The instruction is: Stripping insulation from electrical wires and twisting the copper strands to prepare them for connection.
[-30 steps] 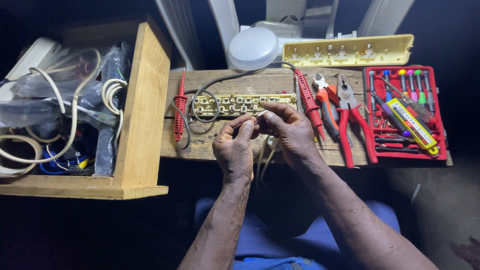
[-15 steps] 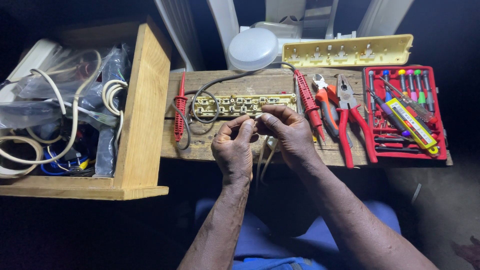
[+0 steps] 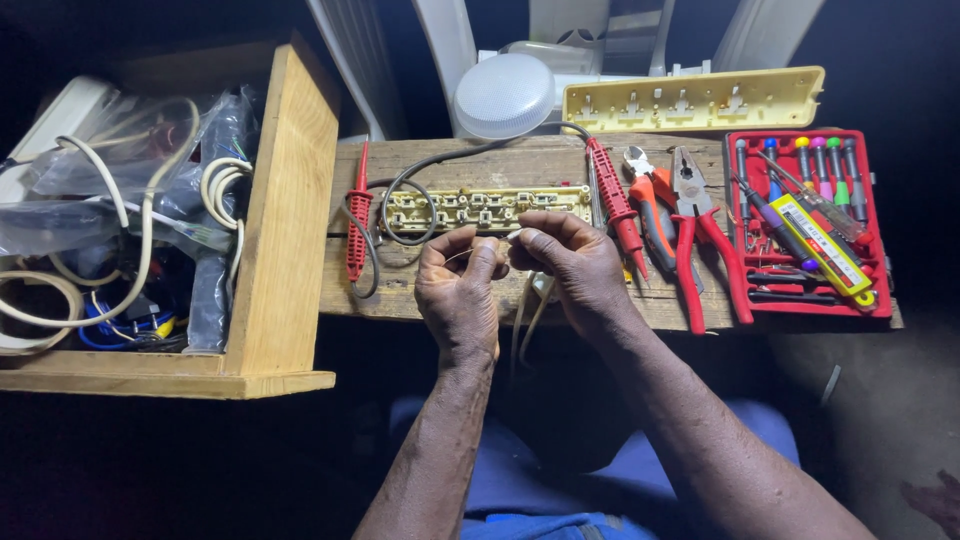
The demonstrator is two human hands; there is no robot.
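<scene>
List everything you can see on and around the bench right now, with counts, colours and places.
wooden bench: one, bare wood, centre
power strip base: one, yellowed, open with contacts showing, mid-bench
power strip cover: one, yellow, back right
round lamp: one, white, back centre
test probes: two, red, one left and one right of the base, on dark leads
pliers: two, red and orange handles, right of centre
screwdriver tray: one, red, far right, holding mixed-colour drivers
wooden box: one, left, holding white cables and plastic bags
thin wire: pale strands, hanging below the hands
left hand: fingers pinching the wire
right hand: fingers pinching the wire
</scene>
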